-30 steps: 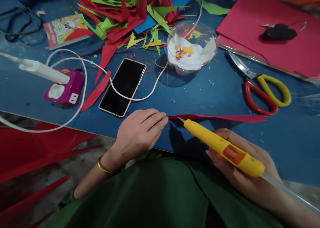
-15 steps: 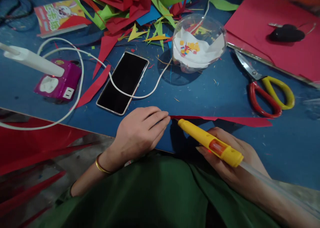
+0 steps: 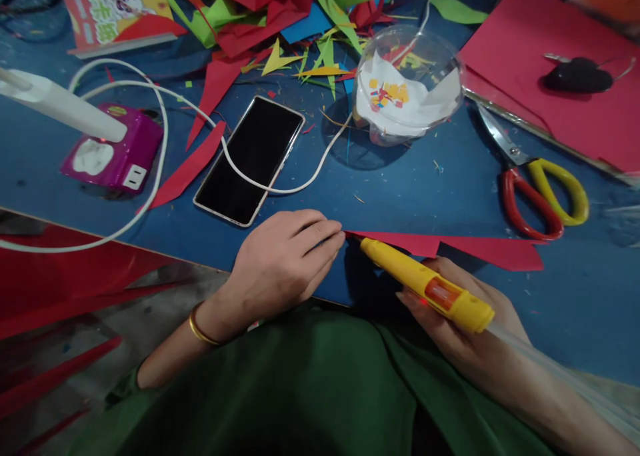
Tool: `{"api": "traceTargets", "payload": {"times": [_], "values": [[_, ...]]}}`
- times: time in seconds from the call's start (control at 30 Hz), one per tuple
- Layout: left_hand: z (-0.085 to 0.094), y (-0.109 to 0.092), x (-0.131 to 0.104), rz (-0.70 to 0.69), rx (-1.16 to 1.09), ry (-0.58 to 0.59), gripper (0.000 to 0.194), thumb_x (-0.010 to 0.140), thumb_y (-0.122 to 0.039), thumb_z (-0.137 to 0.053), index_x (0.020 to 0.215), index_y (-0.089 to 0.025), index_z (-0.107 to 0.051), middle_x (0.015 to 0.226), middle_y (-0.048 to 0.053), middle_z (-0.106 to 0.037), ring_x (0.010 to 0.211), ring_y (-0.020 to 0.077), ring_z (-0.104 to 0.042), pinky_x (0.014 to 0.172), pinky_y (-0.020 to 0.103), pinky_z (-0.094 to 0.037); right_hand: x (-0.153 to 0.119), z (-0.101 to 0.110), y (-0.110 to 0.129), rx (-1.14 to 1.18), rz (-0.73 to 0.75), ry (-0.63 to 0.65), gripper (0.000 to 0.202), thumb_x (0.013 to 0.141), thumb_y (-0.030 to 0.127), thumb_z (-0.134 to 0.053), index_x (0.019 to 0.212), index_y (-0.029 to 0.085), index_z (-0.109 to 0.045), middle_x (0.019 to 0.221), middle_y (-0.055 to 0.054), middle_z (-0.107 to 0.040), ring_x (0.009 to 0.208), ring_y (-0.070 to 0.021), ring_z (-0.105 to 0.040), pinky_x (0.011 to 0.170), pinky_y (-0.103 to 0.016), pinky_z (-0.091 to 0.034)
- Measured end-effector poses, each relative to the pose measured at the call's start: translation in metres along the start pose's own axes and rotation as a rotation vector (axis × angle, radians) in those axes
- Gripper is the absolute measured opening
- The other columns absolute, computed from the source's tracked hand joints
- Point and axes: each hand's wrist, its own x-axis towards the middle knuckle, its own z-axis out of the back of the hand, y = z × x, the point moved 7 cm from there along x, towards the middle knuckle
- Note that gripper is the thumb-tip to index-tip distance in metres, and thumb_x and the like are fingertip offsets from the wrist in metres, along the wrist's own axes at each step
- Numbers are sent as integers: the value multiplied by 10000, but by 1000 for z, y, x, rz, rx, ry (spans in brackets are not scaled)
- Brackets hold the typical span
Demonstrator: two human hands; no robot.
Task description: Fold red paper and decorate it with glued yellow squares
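Note:
My left hand rests on the blue table, fingertips pinching the pointed left end of a long red paper strip. In my right hand I grip a yellow glue gun with a clear glue stick out its back. Its nozzle touches the strip's tip just right of my left fingers.
A black phone with a white cable lies beyond my left hand. A purple power adapter sits at left, red-and-yellow scissors at right, a clear bowl of paper bits behind. Coloured paper scraps and red sheets fill the back.
The glue gun's nozzle has moved left and down onto the strip's tip, close to my left fingers. My left hand has stayed on the strip's end.

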Motion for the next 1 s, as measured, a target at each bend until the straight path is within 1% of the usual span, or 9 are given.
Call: {"api": "traceTargets", "payload": {"times": [0.13, 0.37, 0.53, 0.63, 0.93, 1.0], "values": [[0, 1, 0, 9, -3, 2, 177, 917, -144, -624, 1069, -128, -714, 1091, 64, -772, 983, 249, -702, 779, 391, -585, 1, 0, 2, -11, -13, 18, 211, 952, 377, -560, 812, 253, -462, 609, 69, -498, 432, -97, -459, 402, -224, -371], [-1, 1, -1, 13, -21, 10, 186, 919, -145, -616, 1080, -133, -708, 1095, 77, -767, 992, 256, -702, 777, 398, -583, -1, 2, 3, -23, -23, 30, 172, 964, 354, -543, 843, 247, -485, 639, 55, -524, 458, -103, -495, 424, -231, -385], [0, 1, 0, 10, -13, 7, 179, 916, -143, -612, 1065, -141, -711, 1082, 75, -770, 984, 255, -703, 770, 398, -581, -3, 4, 2, -39, -41, 15, 211, 974, 379, -524, 818, 253, -458, 611, 67, -487, 421, -93, -451, 396, -225, -364], [-1, 1, 1, 10, -4, 4, 170, 922, -150, -607, 1054, -158, -714, 1082, 61, -773, 975, 249, -706, 771, 389, -580, -4, 4, 0, -50, -53, 11, 216, 974, 391, -525, 821, 254, -457, 606, 70, -481, 423, -93, -455, 396, -222, -366], [-1, 2, 0, 4, -8, -8, 169, 914, -138, -612, 1051, -142, -710, 1085, 68, -773, 965, 256, -708, 762, 396, -590, -6, 7, -1, -34, -54, -19, 225, 957, 352, -548, 791, 264, -425, 607, 71, -452, 409, -93, -395, 385, -238, -334], [-1, 2, 0, -1, -13, -9, 174, 918, -133, -601, 1054, -142, -710, 1083, 70, -772, 964, 252, -708, 766, 393, -589, -7, 7, -2, -15, -66, -17, 227, 955, 349, -550, 782, 263, -431, 602, 71, -451, 415, -93, -404, 387, -239, -340]]}}
